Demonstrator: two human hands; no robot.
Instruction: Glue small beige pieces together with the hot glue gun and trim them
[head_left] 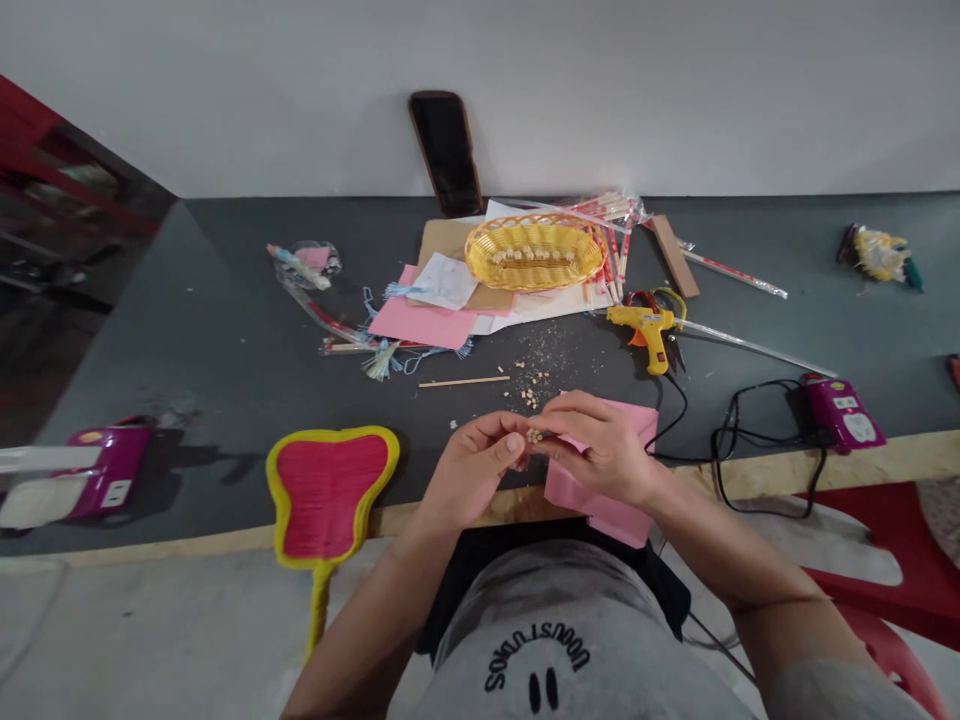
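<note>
My left hand (478,462) and my right hand (600,445) meet at the table's near edge. Between their fingertips is a small cluster of cut wooden stick pieces (535,436), pinched from both sides and partly covered. Loose pale stick pieces (531,396) and crumbs lie just beyond my fingers. A thin wooden stick (463,382) rests to the left of them. Under my right hand lies pink paper (634,415), which overhangs the edge. Right of the crumbs is a yellow glue gun (646,328) with a clear glue stick in its back.
A yellow woven basket (534,262) with small clusters sits on papers at the back. A phone (448,150) leans on the wall. Purple power boxes (847,412) stand at both sides, with a black cable on the right. A red-and-yellow fan (324,490) overhangs the front edge.
</note>
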